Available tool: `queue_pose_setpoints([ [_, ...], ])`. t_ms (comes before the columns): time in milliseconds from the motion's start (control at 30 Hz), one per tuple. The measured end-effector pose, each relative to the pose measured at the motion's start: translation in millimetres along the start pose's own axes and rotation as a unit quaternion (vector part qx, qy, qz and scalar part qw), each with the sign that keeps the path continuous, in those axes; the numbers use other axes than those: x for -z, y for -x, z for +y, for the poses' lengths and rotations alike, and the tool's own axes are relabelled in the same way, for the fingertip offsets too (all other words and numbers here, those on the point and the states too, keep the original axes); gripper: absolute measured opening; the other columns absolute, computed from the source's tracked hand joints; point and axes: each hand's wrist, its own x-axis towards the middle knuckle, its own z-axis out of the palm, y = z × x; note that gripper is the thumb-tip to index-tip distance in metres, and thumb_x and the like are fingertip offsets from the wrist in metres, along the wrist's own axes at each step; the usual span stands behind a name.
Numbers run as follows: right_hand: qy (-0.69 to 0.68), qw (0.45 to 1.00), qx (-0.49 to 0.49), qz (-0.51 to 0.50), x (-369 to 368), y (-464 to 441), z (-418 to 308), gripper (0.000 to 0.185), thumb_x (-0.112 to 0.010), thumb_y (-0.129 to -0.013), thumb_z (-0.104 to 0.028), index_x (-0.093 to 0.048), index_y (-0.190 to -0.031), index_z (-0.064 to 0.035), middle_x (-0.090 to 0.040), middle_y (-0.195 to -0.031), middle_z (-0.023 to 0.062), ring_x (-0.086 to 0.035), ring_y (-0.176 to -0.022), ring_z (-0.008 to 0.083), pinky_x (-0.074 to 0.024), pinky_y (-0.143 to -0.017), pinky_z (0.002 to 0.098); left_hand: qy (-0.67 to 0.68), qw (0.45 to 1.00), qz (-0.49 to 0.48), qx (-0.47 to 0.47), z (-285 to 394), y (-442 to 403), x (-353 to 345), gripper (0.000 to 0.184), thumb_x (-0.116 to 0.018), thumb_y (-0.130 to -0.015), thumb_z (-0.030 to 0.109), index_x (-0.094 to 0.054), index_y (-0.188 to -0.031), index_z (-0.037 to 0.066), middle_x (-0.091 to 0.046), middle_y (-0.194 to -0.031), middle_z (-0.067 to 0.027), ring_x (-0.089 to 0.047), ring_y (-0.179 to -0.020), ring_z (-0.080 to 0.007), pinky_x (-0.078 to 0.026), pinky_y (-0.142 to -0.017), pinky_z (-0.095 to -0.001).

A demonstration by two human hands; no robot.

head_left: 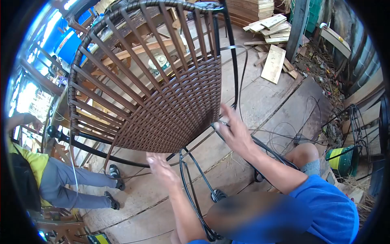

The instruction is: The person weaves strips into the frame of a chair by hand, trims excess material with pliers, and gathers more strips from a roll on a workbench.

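Observation:
In the head view, a half-woven brown wicker panel (pixel 174 107) fills a curved chair frame in front of me. Its outer strips (pixel 126 32) fan out unwoven to a wrapped rim (pixel 72 87). My left hand (pixel 164 171) is at the lower edge of the weave, its fingers stretched toward it; whether they touch is unclear. Beside the right edge, my right hand (pixel 235 132) has its thumb and forefinger apart. A loose dark strand (pixel 245 67) hangs near that side. Black metal legs (pixel 191 183) stand below the panel, between my arms.
Wooden boards (pixel 273 64) lie stacked and scattered at the back right. Another person in grey trousers (pixel 67 179) stands at left. Thin strands (pixel 280 136) curl over the floor at right, near a green and yellow bucket (pixel 341 160). A post (pixel 298 28) rises behind.

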Motion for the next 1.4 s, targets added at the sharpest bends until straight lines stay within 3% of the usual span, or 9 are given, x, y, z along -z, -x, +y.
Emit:
queue_pose_setpoints([
  [133,-0.141,0.953,-0.209,-0.168,58,31,24,0.026,-0.054,-0.09,-0.013,-0.058,-0.113,-0.0001,-0.063,-0.099,0.0149,-0.06,-0.088,0.0235,-0.0484,-0.076,0.0321,-0.241,0.967,0.014,0.08,-10,62,-11,0.046,-0.047,-0.095,0.024,-0.038,-0.133,-0.001,-0.046,-0.131,-0.0145,-0.043,-0.123,-0.0242,-0.036,-0.1,-0.036],
  [367,0.099,0.977,0.12,0.147,102,-71,21,0.019,-0.053,-0.091,-0.017,-0.062,-0.1,-0.0027,-0.064,-0.086,0.0172,-0.062,-0.081,0.0324,-0.0477,-0.068,0.0366,-0.275,0.936,-0.161,0.148,-23,135,-61,0.026,-0.048,-0.094,0.01,-0.054,-0.116,-0.002,-0.058,-0.109,-0.011,-0.058,-0.1,-0.0185,-0.044,-0.087,-0.0285],
  [533,0.072,0.996,-0.016,-0.052,110,-94,31,0.024,-0.051,-0.089,-0.024,-0.064,-0.092,-0.0042,-0.06,-0.082,0.023,-0.059,-0.077,0.0404,-0.046,-0.067,0.043,-0.334,0.906,-0.24,0.101,-16,156,-81,0.026,-0.049,-0.095,0.016,-0.058,-0.11,-0.003,-0.062,-0.102,-0.0105,-0.062,-0.094,-0.0161,-0.046,-0.081,-0.0266],
  [600,0.153,0.975,-0.034,-0.155,113,-81,66,0.023,-0.052,-0.088,-0.023,-0.064,-0.092,-0.0037,-0.062,-0.079,0.0184,-0.061,-0.073,0.0303,-0.0462,-0.065,0.0374,-0.358,0.894,-0.238,0.126,-16,165,-78,0.026,-0.049,-0.095,0.017,-0.059,-0.11,-0.002,-0.063,-0.102,-0.0113,-0.062,-0.095,-0.0164,-0.046,-0.082,-0.0277],
  [833,0.284,0.851,-0.22,-0.384,126,-29,264,0.022,-0.051,-0.078,-0.016,-0.068,-0.087,-0.0052,-0.066,-0.08,0.0175,-0.065,-0.074,0.0313,-0.0499,-0.065,0.0408,-0.553,0.776,-0.29,0.09,-16,250,-13,0.02,-0.054,-0.087,0.006,-0.059,-0.105,-0.001,-0.06,-0.106,-0.0197,-0.058,-0.1,-0.0324,-0.045,-0.087,-0.0365],
  [900,0.392,0.811,-0.114,-0.418,109,10,367,0.022,-0.052,-0.078,-0.016,-0.068,-0.088,-0.0061,-0.067,-0.086,0.0178,-0.065,-0.08,0.031,-0.051,-0.066,0.04,-0.574,0.749,-0.309,0.12,-12,269,0,0.02,-0.053,-0.085,0.003,-0.058,-0.104,-0.002,-0.06,-0.106,-0.02,-0.057,-0.101,-0.0344,-0.045,-0.087,-0.0383],
  [1033,0.412,0.791,-0.317,-0.324,94,46,402,0.017,-0.058,-0.079,-0.017,-0.071,-0.09,-0.0114,-0.07,-0.089,0.008,-0.066,-0.087,0.0302,-0.0524,-0.07,0.0375,-0.582,0.748,-0.289,0.132,-7,276,1,0.02,-0.051,-0.087,0.005,-0.06,-0.103,-0.002,-0.062,-0.1,-0.0177,-0.06,-0.096,-0.0295,-0.046,-0.085,-0.0347],
  [1233,0.492,0.742,-0.375,-0.257,96,117,457,0.031,-0.051,-0.084,-0.013,-0.063,-0.112,-0.0108,-0.064,-0.109,0.0147,-0.061,-0.101,0.0319,-0.0475,-0.087,0.0404,-0.608,0.743,-0.212,0.183,-1,260,-6,0.02,-0.054,-0.083,0.0,-0.059,-0.103,-0.002,-0.062,-0.102,-0.0176,-0.062,-0.094,-0.0301,-0.05,-0.082,-0.0358],
  [1400,0.368,0.81,-0.37,-0.269,134,87,460,0.028,-0.043,-0.086,-0.01,-0.058,-0.109,-0.0061,-0.063,-0.105,0.021,-0.061,-0.097,0.036,-0.0487,-0.081,0.0432,-0.588,0.739,-0.303,0.127,-16,217,-66,0.024,-0.049,-0.084,-0.002,-0.059,-0.107,-0.003,-0.061,-0.104,-0.0172,-0.06,-0.099,-0.0288,-0.045,-0.09,-0.0356],
])
